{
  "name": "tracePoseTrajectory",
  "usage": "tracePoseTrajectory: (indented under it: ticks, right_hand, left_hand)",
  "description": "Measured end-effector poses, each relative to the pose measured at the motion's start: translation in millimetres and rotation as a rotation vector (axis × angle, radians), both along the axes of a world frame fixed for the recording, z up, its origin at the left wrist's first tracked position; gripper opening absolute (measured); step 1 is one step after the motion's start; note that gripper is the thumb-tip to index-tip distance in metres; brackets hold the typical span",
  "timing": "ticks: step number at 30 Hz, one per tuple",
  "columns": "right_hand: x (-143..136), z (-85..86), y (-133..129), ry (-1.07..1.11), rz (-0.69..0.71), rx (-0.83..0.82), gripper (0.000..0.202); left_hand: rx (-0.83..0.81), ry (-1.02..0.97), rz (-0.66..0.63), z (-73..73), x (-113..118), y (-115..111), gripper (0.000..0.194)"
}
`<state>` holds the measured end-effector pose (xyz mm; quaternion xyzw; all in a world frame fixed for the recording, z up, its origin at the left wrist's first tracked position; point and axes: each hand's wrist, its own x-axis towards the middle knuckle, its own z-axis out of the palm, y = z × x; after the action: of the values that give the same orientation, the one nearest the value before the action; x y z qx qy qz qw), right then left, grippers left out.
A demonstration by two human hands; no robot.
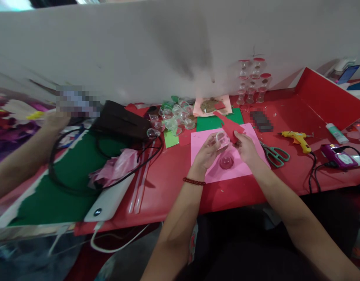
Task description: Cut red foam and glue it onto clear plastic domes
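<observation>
My left hand [208, 150], with a beaded bracelet on its wrist, grips a small clear plastic cup [222, 140] over the pink sheet [203, 171]. Close beside it, my right hand [245, 147] pinches a piece of red paper [231, 127] that has an uneven, cut outline. The paper's lower edge comes near the cup; whether they touch I cannot tell. On the pink sheet below both hands lies a clear dome-shaped cup [226, 161]. Green-handled scissors [275, 155] rest by my right wrist, their blades partly hidden.
Several clear cups [178, 115] are heaped behind my left hand. Hourglass-shaped cup stacks [250, 84] stand by the wall. A yellow glue gun [298, 139], its cord and a purple power strip [339, 156] lie right. A white power bank [109, 201] and another person's arm [27, 162] are left.
</observation>
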<state>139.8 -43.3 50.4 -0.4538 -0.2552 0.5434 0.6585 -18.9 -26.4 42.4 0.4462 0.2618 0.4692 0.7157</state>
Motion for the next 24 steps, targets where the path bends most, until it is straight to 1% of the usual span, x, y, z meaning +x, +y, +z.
tracePoseTrajectory:
  ticks: [2,5,7,10,12,13,14,16,18,19,21,24]
  right_hand:
    - [0.3,-1.2,-0.4,0.029,0.030,-0.036,0.038]
    - [0.6,-0.1,-1.3,-0.032,0.036,-0.075,0.033]
    - [2.1,4.7,-1.8,-0.144,0.046,-0.124,0.027]
    - [13.7,15.5,-5.2,-0.402,0.129,-0.178,0.021]
    - [33.5,19.6,-13.3,-0.638,0.178,-0.145,0.021]
    - [47.6,19.5,-19.9,-0.791,0.161,-0.107,0.020]
    - [64.2,17.5,-28.0,-0.961,0.104,-0.068,0.021]
    - [101.4,8.7,-47.2,-1.298,-0.001,-0.069,0.031]
    - [136.4,-4.1,-66.1,-1.579,-0.076,-0.122,0.040]
    - [150.2,-10.8,-74.0,-1.657,-0.074,-0.161,0.043]
    - [167.8,-22.0,-85.0,-1.732,0.013,-0.214,0.046]
    - [172.6,-29.7,-89.2,-1.784,0.159,-0.191,0.040]
  left_hand:
    - [-0.051,-0.093,-0.037,0.9,-0.2,-0.2,0.048]
    - [-0.114,-0.175,-0.050,1.8,-0.7,0.4,0.045]
    - [-0.137,-0.192,-0.050,2.0,-1.3,1.1,0.037]
    - [-0.155,-0.203,-0.053,2.0,-2.5,2.2,0.032]
    - [-0.159,-0.202,-0.039,1.8,-3.6,3.2,0.031]
    - [-0.162,-0.202,-0.026,1.7,-4.3,3.9,0.032]
    - [-0.168,-0.206,-0.011,1.6,-5.2,4.8,0.033]
    - [-0.183,-0.224,0.017,1.5,-7.2,7.3,0.035]
    - [-0.194,-0.245,0.034,2.0,-9.6,10.0,0.035]
    - [-0.198,-0.252,0.041,2.4,-10.7,11.2,0.035]
    - [-0.207,-0.254,0.052,3.4,-12.5,12.9,0.037]
    - [-0.218,-0.252,0.066,4.9,-13.4,13.5,0.041]
